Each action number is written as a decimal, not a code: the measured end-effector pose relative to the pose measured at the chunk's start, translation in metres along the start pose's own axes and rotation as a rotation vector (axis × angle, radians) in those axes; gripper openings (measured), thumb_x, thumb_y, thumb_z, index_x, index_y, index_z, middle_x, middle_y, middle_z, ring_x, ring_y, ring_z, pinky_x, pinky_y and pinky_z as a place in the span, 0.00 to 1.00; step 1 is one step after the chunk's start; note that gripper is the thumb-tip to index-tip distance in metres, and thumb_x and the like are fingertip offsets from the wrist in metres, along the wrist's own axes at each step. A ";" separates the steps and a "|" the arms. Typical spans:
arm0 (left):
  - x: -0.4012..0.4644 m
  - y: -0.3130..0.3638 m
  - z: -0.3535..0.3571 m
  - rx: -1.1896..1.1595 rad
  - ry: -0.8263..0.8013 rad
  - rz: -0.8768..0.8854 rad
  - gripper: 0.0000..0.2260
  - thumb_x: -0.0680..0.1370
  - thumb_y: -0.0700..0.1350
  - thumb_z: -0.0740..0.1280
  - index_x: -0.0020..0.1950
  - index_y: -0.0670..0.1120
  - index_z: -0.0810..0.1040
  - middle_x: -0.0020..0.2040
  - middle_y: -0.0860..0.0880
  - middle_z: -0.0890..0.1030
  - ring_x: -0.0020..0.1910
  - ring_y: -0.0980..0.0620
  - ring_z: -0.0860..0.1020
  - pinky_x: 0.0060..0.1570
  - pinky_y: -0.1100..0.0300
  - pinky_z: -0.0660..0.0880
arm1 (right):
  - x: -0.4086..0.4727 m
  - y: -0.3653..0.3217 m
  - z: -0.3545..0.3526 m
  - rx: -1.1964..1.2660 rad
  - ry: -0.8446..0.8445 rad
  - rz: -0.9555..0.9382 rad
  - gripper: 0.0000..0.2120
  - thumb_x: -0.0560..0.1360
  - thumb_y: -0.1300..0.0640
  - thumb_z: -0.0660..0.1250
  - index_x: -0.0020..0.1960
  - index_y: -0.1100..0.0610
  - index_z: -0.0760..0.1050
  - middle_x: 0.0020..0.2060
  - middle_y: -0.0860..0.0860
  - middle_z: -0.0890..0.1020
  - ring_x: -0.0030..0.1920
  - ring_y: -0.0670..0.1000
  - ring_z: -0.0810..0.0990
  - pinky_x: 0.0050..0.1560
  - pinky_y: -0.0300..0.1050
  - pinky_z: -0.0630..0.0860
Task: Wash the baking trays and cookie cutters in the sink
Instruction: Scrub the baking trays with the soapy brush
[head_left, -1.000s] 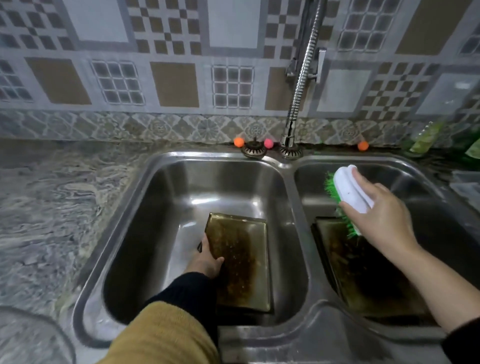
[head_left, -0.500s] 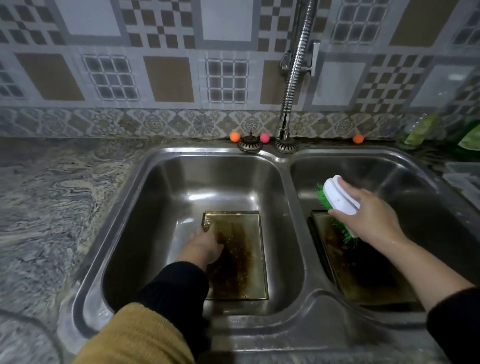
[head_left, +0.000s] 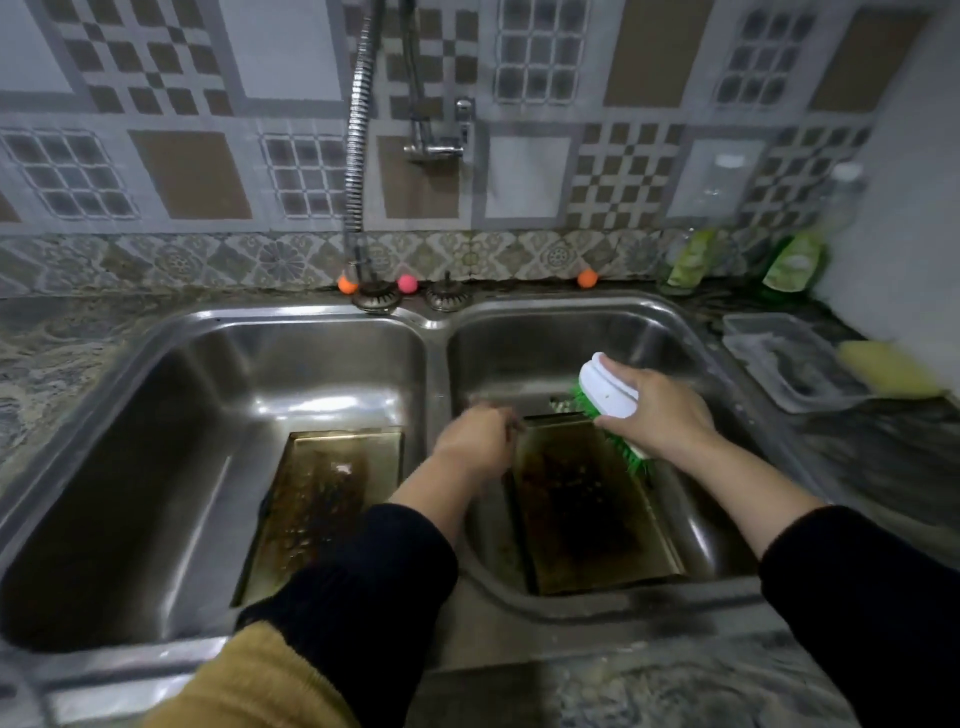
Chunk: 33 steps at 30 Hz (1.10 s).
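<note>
Right hand (head_left: 660, 410) reaches into the right basin, fingers wrapped around the white back of a scrub brush (head_left: 610, 397); green bristles point down-left, lower end touching the far right corner of the right tray (head_left: 587, 509). Left hand (head_left: 475, 441) crosses over the divider into the right basin, at the tray's far left corner; motion-blurred, fingers look curled down toward the tray edge, but cannot tell if they grasp it. Left forearm, black sleeve with mustard cuff, lies over the divider and covers the near right corner of the left tray (head_left: 322, 499).

Both trays lie flat on the basin floors, stained dark brown. Left tray sits right of centre in the left basin, bare steel to its left and behind. Right tray nearly fills the right basin floor, narrow gaps on both sides, some free floor behind it. No cookie cutters in view.

Sink (head_left: 218, 322) rim runs all round; faucet hose (head_left: 356, 156) hangs above the divider. On the desk (head_left: 57, 353) at right: clear plastic tray (head_left: 789, 358), yellow sponge (head_left: 883, 369), two green bottles (head_left: 691, 260) against the wall.
</note>
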<state>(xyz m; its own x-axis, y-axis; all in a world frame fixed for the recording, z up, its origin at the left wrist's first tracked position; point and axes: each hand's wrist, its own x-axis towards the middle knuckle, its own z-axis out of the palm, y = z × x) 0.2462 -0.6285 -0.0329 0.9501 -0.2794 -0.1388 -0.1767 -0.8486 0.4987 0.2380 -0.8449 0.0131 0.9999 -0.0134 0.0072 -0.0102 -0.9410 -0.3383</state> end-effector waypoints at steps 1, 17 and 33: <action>0.004 0.006 0.014 -0.044 -0.079 -0.056 0.12 0.80 0.45 0.61 0.61 0.53 0.77 0.56 0.50 0.75 0.56 0.48 0.77 0.57 0.55 0.74 | 0.002 0.014 -0.009 -0.001 -0.004 -0.005 0.38 0.69 0.46 0.72 0.74 0.37 0.58 0.65 0.53 0.74 0.66 0.55 0.72 0.59 0.48 0.71; 0.035 0.022 0.118 0.049 -0.310 -0.504 0.24 0.77 0.43 0.65 0.71 0.55 0.63 0.63 0.45 0.68 0.51 0.52 0.71 0.50 0.58 0.72 | 0.083 0.205 -0.089 -0.012 0.126 0.155 0.32 0.73 0.45 0.68 0.74 0.40 0.59 0.68 0.51 0.73 0.65 0.57 0.72 0.56 0.49 0.71; 0.026 0.040 0.100 -0.132 -0.177 -0.512 0.30 0.79 0.43 0.58 0.75 0.59 0.47 0.70 0.41 0.59 0.53 0.44 0.73 0.54 0.49 0.77 | 0.088 0.196 -0.091 -0.009 0.209 0.117 0.32 0.74 0.46 0.68 0.74 0.41 0.59 0.64 0.53 0.76 0.62 0.58 0.74 0.51 0.50 0.73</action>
<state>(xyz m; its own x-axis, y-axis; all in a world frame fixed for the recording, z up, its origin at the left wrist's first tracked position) 0.2387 -0.7145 -0.1019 0.8466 0.0730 -0.5273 0.3405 -0.8356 0.4311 0.3230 -1.0616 0.0333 0.9678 -0.1911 0.1636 -0.1265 -0.9318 -0.3403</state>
